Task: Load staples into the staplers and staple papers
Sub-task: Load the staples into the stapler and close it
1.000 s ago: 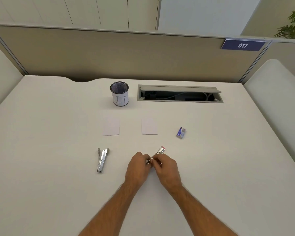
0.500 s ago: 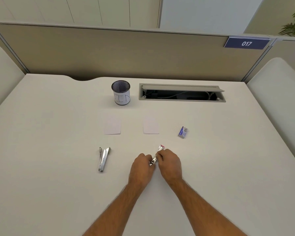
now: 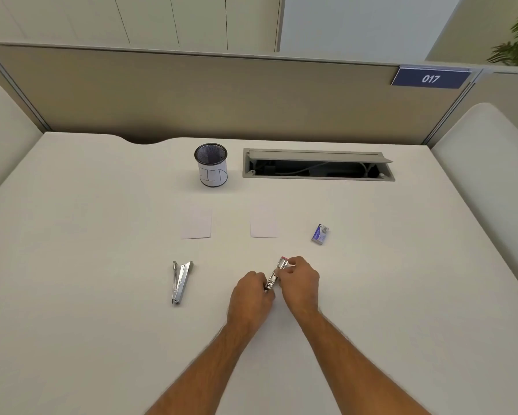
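Note:
A small silver stapler with a pink tip sits between both hands near the desk's middle front. My left hand grips its near end, and my right hand pinches its far part, fingers curled over the top. A second silver stapler lies open in a V on the desk to the left, untouched. Two small white paper stacks lie side by side farther back. A small blue staple box lies to their right.
A black mesh pen cup with a white label stands at the back of the white desk. An open grey cable hatch is to its right. A beige partition closes off the far edge.
My right hand has slid forward along the stapler toward its pink tip, covering more of it. The left hand stays on the near end.

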